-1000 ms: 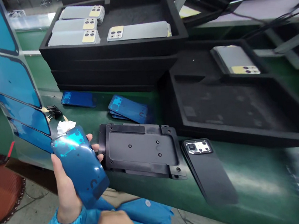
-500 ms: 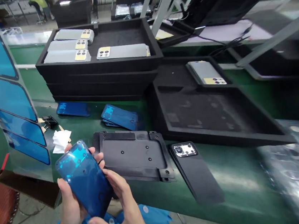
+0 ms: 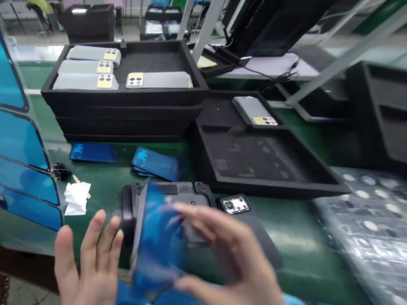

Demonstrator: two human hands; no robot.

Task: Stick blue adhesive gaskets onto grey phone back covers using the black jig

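A phone with blue film on its back (image 3: 157,241), smeared by motion, is tilted up in my right hand (image 3: 234,261), gripped between thumb and fingers at its right edge. My left hand (image 3: 92,273) is raised to the left of it, fingers spread, holding nothing. Behind the phone a black fixture plate (image 3: 167,190) lies on the green bench, partly covered by phone and hand. A dark phone back (image 3: 262,236) with a silver camera plate (image 3: 236,204) lies right of the fixture, partly behind my right hand. Several blue-filmed panels (image 3: 157,163) are stacked beyond the fixture.
Black trays (image 3: 129,119) at the back hold stacks of silver phone backs (image 3: 85,81). A lower black tray (image 3: 255,159) stands right of them. Blue film sheets (image 3: 6,135) hang at left near crumpled tissue (image 3: 77,197). A clear blister tray (image 3: 377,230) lies at right.
My left hand has let go of the blue-filmed phone and opened. My right hand has carried the phone rightward, tilting it more upright. The whole view has shifted somewhat.
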